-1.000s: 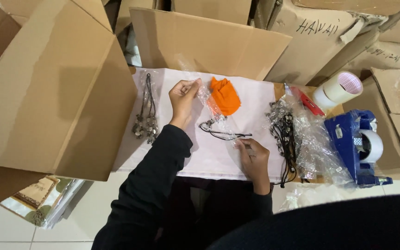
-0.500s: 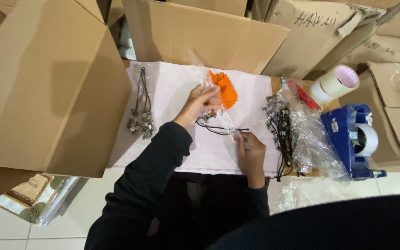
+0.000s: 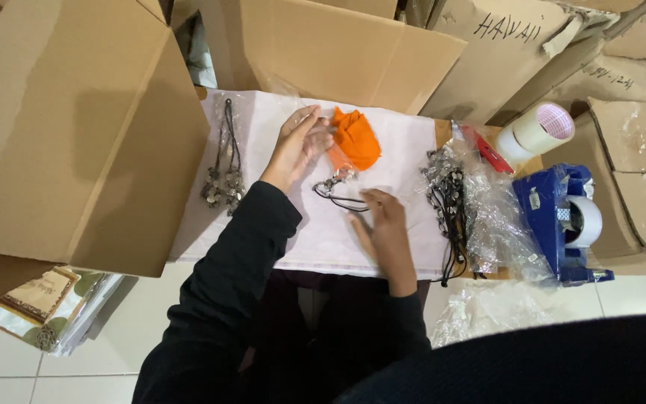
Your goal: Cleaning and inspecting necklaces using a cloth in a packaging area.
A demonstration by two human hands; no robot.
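Head view: left hand [image 3: 298, 146] open, fingers spread, touching the orange pouch [image 3: 355, 138] on the white counter [image 3: 315, 239]. Right hand [image 3: 383, 224] lay flat, grip empty, beside the black cord necklace [image 3: 338, 193] between both hands.

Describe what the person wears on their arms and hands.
Both arms are covered by long black sleeves of soft fabric reaching the wrists. The left hand and right hand are bare: no gloves, and no rings, watch or bracelets can be seen.

White tiled floor [image 3: 9, 359], stacked cardboard boxes [image 3: 76, 135]
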